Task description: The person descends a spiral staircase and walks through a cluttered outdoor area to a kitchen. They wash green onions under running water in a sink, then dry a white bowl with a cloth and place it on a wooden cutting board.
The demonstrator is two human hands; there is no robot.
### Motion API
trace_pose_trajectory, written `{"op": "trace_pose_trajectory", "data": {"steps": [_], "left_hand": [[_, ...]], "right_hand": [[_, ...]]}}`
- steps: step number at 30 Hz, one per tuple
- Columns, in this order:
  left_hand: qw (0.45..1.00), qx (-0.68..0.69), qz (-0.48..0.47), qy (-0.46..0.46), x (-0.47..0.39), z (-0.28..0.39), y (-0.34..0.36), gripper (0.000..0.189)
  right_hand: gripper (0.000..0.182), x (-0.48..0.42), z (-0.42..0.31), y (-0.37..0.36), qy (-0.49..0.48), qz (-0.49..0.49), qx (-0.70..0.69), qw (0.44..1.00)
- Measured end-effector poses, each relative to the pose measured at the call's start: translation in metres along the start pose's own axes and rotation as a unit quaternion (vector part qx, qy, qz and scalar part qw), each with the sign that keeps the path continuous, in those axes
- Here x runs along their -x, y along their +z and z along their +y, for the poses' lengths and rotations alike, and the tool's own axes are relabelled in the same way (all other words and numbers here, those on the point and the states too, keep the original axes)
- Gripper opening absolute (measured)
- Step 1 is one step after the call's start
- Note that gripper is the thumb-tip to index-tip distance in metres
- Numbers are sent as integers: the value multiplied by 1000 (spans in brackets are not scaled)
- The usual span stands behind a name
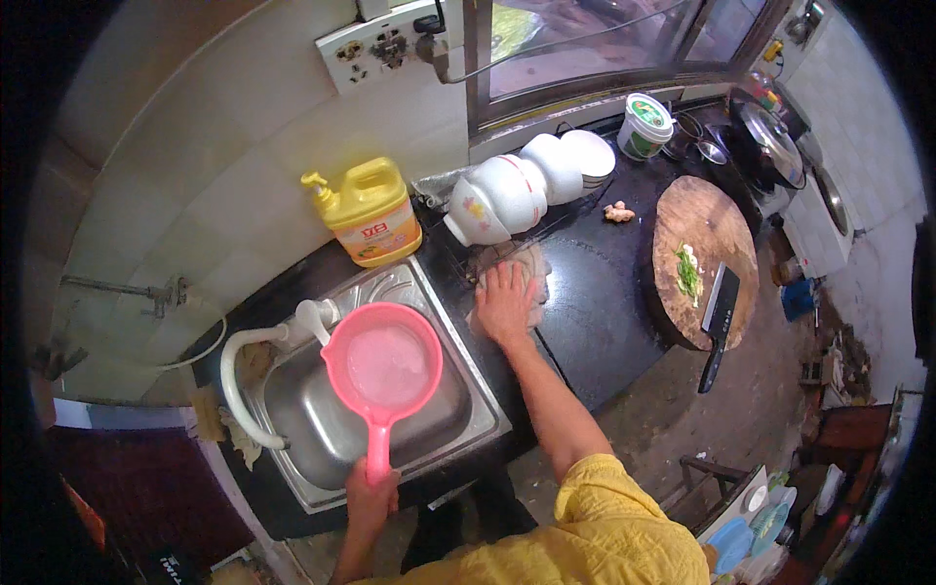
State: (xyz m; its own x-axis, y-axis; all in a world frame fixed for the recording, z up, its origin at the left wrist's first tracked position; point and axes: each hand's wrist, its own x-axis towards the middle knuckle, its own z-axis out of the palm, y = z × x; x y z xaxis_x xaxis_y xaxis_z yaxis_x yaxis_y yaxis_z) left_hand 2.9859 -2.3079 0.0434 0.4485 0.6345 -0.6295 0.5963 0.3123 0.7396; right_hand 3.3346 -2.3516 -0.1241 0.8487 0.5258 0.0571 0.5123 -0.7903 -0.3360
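My left hand (371, 493) grips the handle of a pink plastic ladle (384, 362), whose bowl is over the stainless steel sink (314, 439) and seems to hold water. My right hand (506, 301) lies palm down with its fingers spread on a greyish cloth (540, 272) on the black counter (610, 322). Several white bowls (512, 194) are lined up on their sides just behind that cloth. A curved white faucet (232, 373) stands at the sink's left side. What lies under my right palm is hidden.
A yellow detergent jug (376, 212) stands behind the sink. Farther right are ginger (620, 212), a lidded white tub (646, 128) and a round wooden chopping board (680, 205) bearing chopped greens (687, 274) and a cleaver (720, 307), whose handle juts past the board's edge. A lidded pot (768, 146) stands beyond.
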Motion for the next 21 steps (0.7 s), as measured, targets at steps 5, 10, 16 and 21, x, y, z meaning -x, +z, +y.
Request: {"op": "trace_pose_trajectory", "data": {"steps": [5, 10, 16, 21], "left_hand": [[1000, 15, 5, 2, 6, -2, -3, 17], [997, 26, -25, 63, 13, -19, -7, 17], [996, -17, -69, 48, 43, -46, -45, 20], [993, -43, -86, 72, 85, -91, -103, 23]], "right_hand": [[59, 73, -8, -4, -30, 10, -21, 999], [56, 135, 6, -3, -170, 0, -28, 985], [60, 190, 49, -45, -127, -32, -65, 989], [57, 274, -1, -6, 21, 126, -57, 990]]}}
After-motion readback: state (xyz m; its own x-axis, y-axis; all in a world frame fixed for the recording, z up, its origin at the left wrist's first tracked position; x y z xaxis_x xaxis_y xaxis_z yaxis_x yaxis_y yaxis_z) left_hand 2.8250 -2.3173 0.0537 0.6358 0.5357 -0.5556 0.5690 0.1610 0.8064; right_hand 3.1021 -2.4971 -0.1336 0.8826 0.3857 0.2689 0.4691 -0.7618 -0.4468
